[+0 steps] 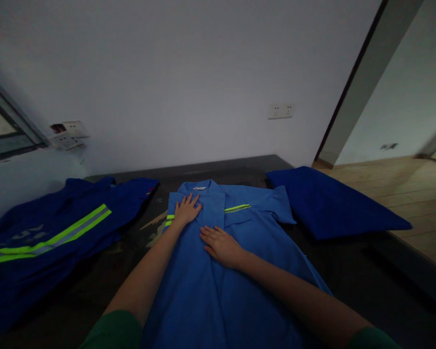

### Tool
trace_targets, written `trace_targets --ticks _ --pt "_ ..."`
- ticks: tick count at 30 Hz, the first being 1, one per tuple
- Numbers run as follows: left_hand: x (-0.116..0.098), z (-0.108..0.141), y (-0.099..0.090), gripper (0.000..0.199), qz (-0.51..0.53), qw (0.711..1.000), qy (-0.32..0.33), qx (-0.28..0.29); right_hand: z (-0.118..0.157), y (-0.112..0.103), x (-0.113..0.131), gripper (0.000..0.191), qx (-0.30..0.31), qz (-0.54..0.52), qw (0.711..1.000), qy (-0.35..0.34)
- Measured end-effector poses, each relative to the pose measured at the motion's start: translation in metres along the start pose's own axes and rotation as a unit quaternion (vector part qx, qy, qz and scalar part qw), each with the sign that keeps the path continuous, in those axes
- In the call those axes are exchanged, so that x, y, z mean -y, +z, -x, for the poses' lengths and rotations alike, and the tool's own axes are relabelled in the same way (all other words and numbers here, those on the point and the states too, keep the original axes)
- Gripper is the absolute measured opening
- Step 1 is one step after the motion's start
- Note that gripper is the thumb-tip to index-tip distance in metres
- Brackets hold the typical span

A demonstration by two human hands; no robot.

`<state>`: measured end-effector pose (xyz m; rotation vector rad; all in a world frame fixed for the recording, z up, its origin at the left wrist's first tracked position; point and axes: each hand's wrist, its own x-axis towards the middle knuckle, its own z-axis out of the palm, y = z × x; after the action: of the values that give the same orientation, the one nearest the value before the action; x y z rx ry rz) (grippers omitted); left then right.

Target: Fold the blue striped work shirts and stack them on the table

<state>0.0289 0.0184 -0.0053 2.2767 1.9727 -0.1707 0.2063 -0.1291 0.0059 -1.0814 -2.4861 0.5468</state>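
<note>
A light blue work shirt (199, 286) with yellow-green reflective strips lies spread on the dark table, its collar toward the wall. One short sleeve reaches out to the right; on the left side a striped part is folded in near the chest. My left hand (187, 211) rests flat on the upper left of the shirt, below the collar, fingers spread. Lower and to the right, my right hand (222, 246) lies flat on the shirt front near its middle, fingers stretched out. Neither hand grips the cloth.
A darker blue garment (69, 213) with a wide reflective band lies on the left of the table (218, 168). Folded deep blue cloth (334, 206) sits at the right edge. Behind is a white wall with sockets (281, 111); wooden floor (403, 179) shows at right.
</note>
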Motion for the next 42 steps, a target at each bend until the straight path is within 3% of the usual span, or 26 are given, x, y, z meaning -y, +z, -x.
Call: trace_targets --ticks 4,7,10,12,14,17,21,26,32,37,42 --pt "0.001 0.001 0.001 0.058 0.005 1.0 -0.003 -0.017 0.001 -0.001 0.0 0.044 -0.01 -0.007 1.0 0.003" --pt "-0.003 0.007 0.0 0.055 0.024 0.996 0.015 -0.079 0.003 -0.002 0.0 0.048 -0.035 -0.004 0.999 0.003" --pt "-0.005 0.013 -0.004 0.041 0.07 0.977 0.087 -0.182 0.003 -0.001 0.0 0.047 -0.042 0.002 0.999 0.007" --pt "-0.003 0.019 -0.01 0.032 0.125 0.958 0.148 -0.211 0.003 0.002 -0.001 0.045 -0.042 0.003 0.999 0.013" --pt "0.003 0.027 -0.017 0.027 0.184 0.943 0.201 -0.192 0.003 0.003 -0.001 0.044 -0.052 0.001 0.999 0.013" --pt "0.02 0.04 -0.025 0.022 0.235 0.929 0.265 -0.11 0.005 0.002 0.0 0.04 -0.077 -0.021 0.997 0.014" --pt "0.041 0.053 -0.025 0.021 0.255 0.923 0.285 -0.041 0.0 -0.007 -0.001 0.031 -0.108 -0.09 0.988 0.056" --pt "0.045 0.055 -0.019 0.024 0.263 0.919 0.291 -0.034 -0.031 -0.011 -0.004 0.023 -0.121 -0.139 0.975 0.124" --pt "0.044 0.057 -0.019 0.019 0.283 0.91 0.302 -0.024 -0.07 0.004 -0.007 0.027 -0.117 -0.23 0.949 0.183" --pt "0.046 0.059 -0.019 0.023 0.278 0.914 0.295 -0.024 -0.079 0.007 -0.012 0.027 -0.123 -0.245 0.942 0.196" --pt "0.044 0.059 -0.021 0.017 0.235 0.925 0.297 -0.035 -0.077 0.004 -0.01 0.024 -0.098 -0.202 0.955 0.193"
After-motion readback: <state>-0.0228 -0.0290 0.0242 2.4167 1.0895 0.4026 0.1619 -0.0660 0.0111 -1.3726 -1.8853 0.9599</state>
